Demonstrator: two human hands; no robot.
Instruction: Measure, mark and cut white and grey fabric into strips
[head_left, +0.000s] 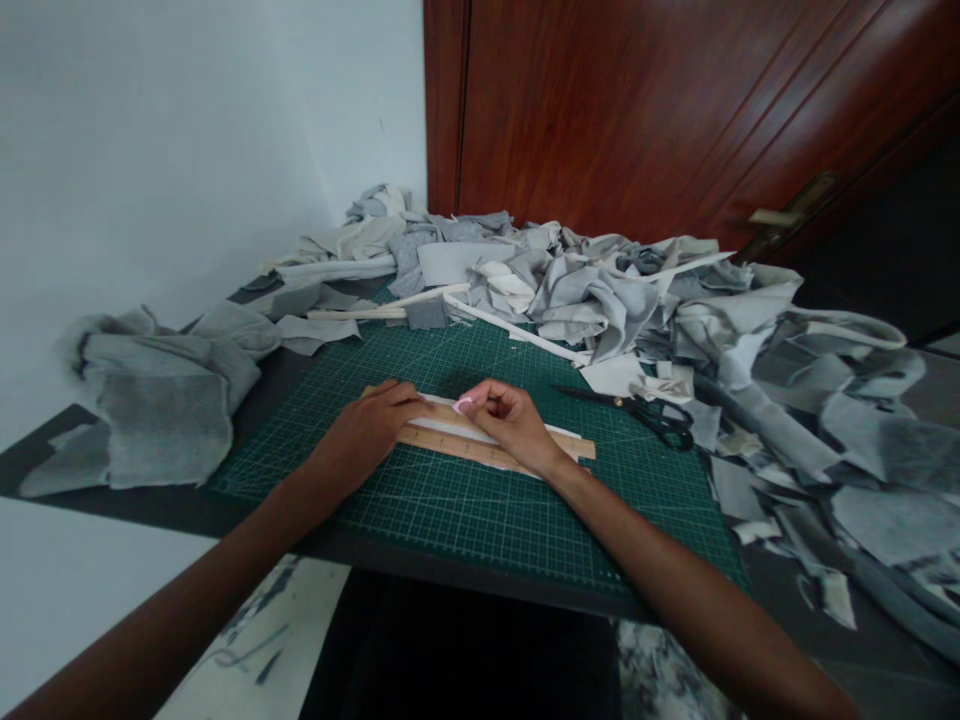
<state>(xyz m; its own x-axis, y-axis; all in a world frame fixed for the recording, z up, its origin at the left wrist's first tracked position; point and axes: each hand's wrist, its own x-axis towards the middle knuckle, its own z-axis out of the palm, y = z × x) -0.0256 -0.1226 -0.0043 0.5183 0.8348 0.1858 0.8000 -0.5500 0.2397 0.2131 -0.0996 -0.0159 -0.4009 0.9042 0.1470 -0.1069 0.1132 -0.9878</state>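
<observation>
A wooden ruler (454, 446) lies on the green cutting mat (450, 520), with a narrow white strip along it. My left hand (386, 420) rests flat over the ruler's left end, fingers stretched out and pressing down. Just to its right, my right hand (510, 418) pinches a small pink piece (463, 405) that looks like tailor's chalk, close above the ruler's far edge. Black-handled scissors (637, 408) lie on the mat, right of my right hand. The ruler's left end is hidden under my left hand.
Grey and off-white fabric scraps (600, 300) are heaped along the table's back and right side. A folded grey cloth (165, 400) sits at the left. Pale narrow strips (517, 330) reach onto the mat's back edge. Behind stands a brown wooden door (600, 120).
</observation>
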